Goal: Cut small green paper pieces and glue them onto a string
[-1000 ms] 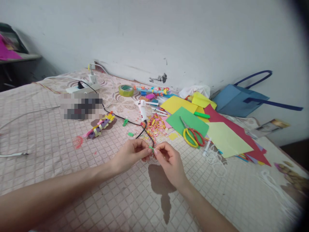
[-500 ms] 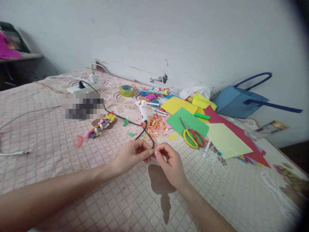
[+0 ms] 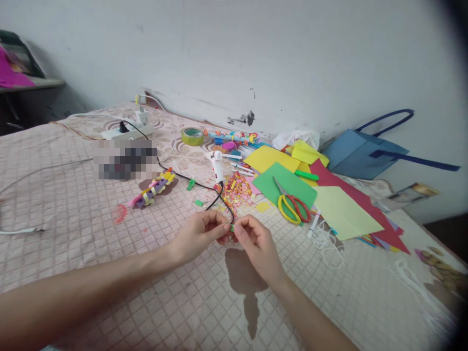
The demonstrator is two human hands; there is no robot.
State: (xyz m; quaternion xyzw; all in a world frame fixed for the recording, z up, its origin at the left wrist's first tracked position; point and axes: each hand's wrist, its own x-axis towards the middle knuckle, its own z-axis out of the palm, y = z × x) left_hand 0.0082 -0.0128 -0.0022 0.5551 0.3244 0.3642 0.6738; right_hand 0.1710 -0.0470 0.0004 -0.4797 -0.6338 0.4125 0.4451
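A pale wall is rising behind the table, which is wearing a pinkish cloth with a diamond grid. Dark smudges are marking the wall just above the table's far edge. Left of the table, a second piece of furniture is standing. Soft light is falling over the table.

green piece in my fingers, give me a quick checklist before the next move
1. Grip on the small green piece: ok, it sits between the fingertips of the left hand and right hand.
2. Black cord well clear of the hands: not ok, it runs close to the fingertips in view; contact unclear.
3. Glue gun set down: ok, beyond the hands.
4. Glue gun hot: cannot tell.
5. Scissors clear of the hands: ok, lying partly on the green sheet.
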